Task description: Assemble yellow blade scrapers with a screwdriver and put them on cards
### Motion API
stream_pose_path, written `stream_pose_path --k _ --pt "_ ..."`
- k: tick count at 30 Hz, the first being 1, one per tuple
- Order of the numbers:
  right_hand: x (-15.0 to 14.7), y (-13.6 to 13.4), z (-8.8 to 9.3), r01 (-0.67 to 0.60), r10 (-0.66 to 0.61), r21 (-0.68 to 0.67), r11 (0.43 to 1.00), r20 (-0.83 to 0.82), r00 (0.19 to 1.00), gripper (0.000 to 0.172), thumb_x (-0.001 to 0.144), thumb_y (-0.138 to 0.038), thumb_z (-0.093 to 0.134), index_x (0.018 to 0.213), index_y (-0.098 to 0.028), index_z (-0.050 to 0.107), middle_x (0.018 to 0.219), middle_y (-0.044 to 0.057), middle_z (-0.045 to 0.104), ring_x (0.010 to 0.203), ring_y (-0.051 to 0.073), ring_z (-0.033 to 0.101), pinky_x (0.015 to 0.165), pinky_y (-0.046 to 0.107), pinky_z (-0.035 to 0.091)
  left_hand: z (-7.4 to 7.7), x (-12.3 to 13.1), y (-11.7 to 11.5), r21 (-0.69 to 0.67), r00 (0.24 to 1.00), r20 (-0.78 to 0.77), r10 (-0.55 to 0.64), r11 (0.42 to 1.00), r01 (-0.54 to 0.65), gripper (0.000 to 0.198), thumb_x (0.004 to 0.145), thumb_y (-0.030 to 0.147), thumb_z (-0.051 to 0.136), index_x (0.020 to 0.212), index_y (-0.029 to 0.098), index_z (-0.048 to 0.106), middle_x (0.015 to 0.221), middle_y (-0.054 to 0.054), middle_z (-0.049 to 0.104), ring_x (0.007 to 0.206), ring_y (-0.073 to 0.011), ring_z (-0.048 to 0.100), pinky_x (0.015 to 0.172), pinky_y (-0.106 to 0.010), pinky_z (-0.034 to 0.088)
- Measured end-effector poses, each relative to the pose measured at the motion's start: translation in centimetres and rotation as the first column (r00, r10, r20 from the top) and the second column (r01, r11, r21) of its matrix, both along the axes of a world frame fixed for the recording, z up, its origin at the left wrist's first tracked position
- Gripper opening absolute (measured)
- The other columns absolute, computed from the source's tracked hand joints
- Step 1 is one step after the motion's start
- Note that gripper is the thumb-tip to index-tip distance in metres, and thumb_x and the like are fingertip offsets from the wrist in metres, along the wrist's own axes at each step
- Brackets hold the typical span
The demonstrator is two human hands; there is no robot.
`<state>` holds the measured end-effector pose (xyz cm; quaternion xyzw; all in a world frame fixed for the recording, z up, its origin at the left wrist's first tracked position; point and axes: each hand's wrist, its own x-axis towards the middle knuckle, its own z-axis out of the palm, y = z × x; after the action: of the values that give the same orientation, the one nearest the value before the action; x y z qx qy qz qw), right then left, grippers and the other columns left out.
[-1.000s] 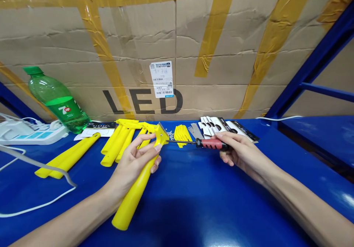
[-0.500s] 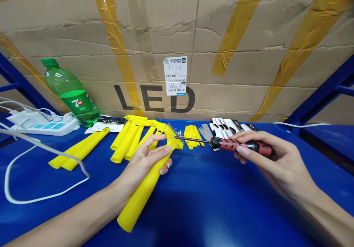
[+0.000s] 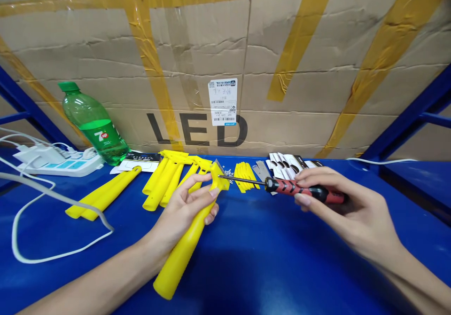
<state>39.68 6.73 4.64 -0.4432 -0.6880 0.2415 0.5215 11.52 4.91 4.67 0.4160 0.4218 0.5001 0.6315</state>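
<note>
My left hand (image 3: 192, 207) is closed around the neck of a yellow scraper (image 3: 185, 249), whose long handle slants down toward me. A thin metal blade edge shows at its head. In my right hand (image 3: 347, 211) is a screwdriver (image 3: 289, 187) with a red and black handle, held nearly level. Its tip meets the scraper's head at a screw spot. Behind the scraper lie several more yellow scraper handles (image 3: 165, 178), some small loose screws (image 3: 228, 174), several small yellow plastic pieces (image 3: 245, 176) and some grey metal blades (image 3: 260, 170).
A green soda bottle (image 3: 100, 134) leans by a white power strip (image 3: 63, 162) at left, with a white cable (image 3: 24, 258) looping over the blue surface (image 3: 268, 258). White and black packets (image 3: 285, 164) lie behind the screwdriver. A taped cardboard box (image 3: 299, 131) closes off the back.
The view has tilted slightly, so the background sits a little lower. Both hands keep their grips, and the screwdriver tip stays at the scraper's head.
</note>
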Motion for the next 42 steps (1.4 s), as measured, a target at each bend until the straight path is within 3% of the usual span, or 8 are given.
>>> stream_pose_path --k 3,8,14,19,24,29,34,42 --pt "0.0 -0.2 0.4 -0.012 -0.001 -0.155 0.988 -0.083 0.997 0.028 0.093 -0.05 0.063 0.109 -0.027 0.065 0.054 -0.003 0.058 0.036 0.014 0.051 0.034 0.027 0.042 0.1 0.3 -0.2 0.022 0.999 -0.05 0.02 1.0 -0.019 0.042 0.08 0.032 0.081 0.109 0.022 0.052 0.059 0.006 0.061 0.048 -0.0077 0.051 0.053 -0.02 0.036" --pt "1.0 0.2 0.5 -0.283 0.238 -0.283 0.916 -0.183 0.954 0.029 0.088 -0.044 0.072 0.109 -0.026 0.064 0.116 0.007 0.067 0.074 0.016 0.068 0.065 0.03 0.058 0.2 0.6 -0.2 0.008 0.994 -0.057 0.091 0.996 -0.091 0.046 0.078 0.031 0.083 0.112 0.021 0.054 0.058 0.007 0.058 0.049 -0.0079 0.051 0.053 -0.02 0.035" --pt "0.5 0.8 -0.2 -0.201 0.116 -0.388 0.899 -0.232 0.966 0.043 0.097 -0.062 0.049 0.098 -0.021 0.062 0.062 0.0 0.061 0.035 0.008 0.046 0.034 0.021 0.034 0.0 0.6 0.0 0.085 0.994 -0.072 0.088 0.993 -0.082 0.043 0.078 0.033 0.082 0.11 0.022 0.056 0.061 0.006 0.059 0.049 -0.0083 0.052 0.052 -0.021 0.034" --pt "0.4 0.7 0.2 -0.335 0.233 -0.326 0.884 -0.313 0.921 0.033 0.086 -0.045 0.075 0.108 -0.024 0.065 0.088 0.003 0.067 0.07 0.013 0.064 0.061 0.024 0.052 0.3 0.4 0.2 0.097 0.985 -0.135 0.105 0.991 -0.093 0.046 0.078 0.034 0.082 0.112 0.021 0.054 0.057 0.007 0.057 0.048 -0.0085 0.05 0.053 -0.021 0.035" --pt "0.8 1.1 -0.1 -0.136 0.066 -0.374 0.917 -0.193 0.979 0.044 0.097 -0.062 0.049 0.1 -0.021 0.065 0.056 -0.002 0.056 0.035 0.005 0.034 0.035 0.019 0.024 0.2 0.6 -0.1 0.077 0.988 -0.144 0.052 0.996 -0.041 0.043 0.076 0.036 0.082 0.105 0.021 0.055 0.06 0.006 0.058 0.047 -0.0089 0.05 0.052 -0.023 0.035" --pt "1.0 1.0 -0.2 -0.345 0.245 -0.337 0.876 -0.306 0.92 0.035 0.086 -0.047 0.074 0.113 -0.026 0.063 0.099 0.004 0.069 0.073 0.014 0.065 0.063 0.025 0.054 0.1 0.6 -0.1 0.104 0.984 -0.157 0.089 0.992 -0.073 0.044 0.078 0.035 0.081 0.11 0.022 0.054 0.059 0.007 0.057 0.048 -0.0089 0.05 0.054 -0.022 0.035" --pt "0.7 0.9 -0.4 -0.172 0.106 -0.349 0.921 -0.199 0.974 0.041 0.099 -0.06 0.049 0.102 -0.021 0.063 0.054 -0.004 0.054 0.036 0.006 0.037 0.035 0.019 0.027 0.2 0.5 -0.1 0.104 0.987 -0.145 0.074 0.993 -0.059 0.042 0.077 0.036 0.081 0.107 0.021 0.055 0.061 0.006 0.058 0.048 -0.0088 0.051 0.053 -0.022 0.035" --pt "0.5 0.8 -0.4 -0.22 0.156 -0.307 0.926 -0.221 0.963 0.032 0.096 -0.053 0.059 0.105 -0.022 0.062 0.073 0.0 0.066 0.042 0.007 0.049 0.04 0.021 0.038 0.6 0.4 -0.1 0.114 0.984 -0.162 0.075 0.992 -0.057 0.04 0.079 0.035 0.079 0.107 0.02 0.055 0.056 0.007 0.058 0.048 -0.0085 0.05 0.054 -0.022 0.034"
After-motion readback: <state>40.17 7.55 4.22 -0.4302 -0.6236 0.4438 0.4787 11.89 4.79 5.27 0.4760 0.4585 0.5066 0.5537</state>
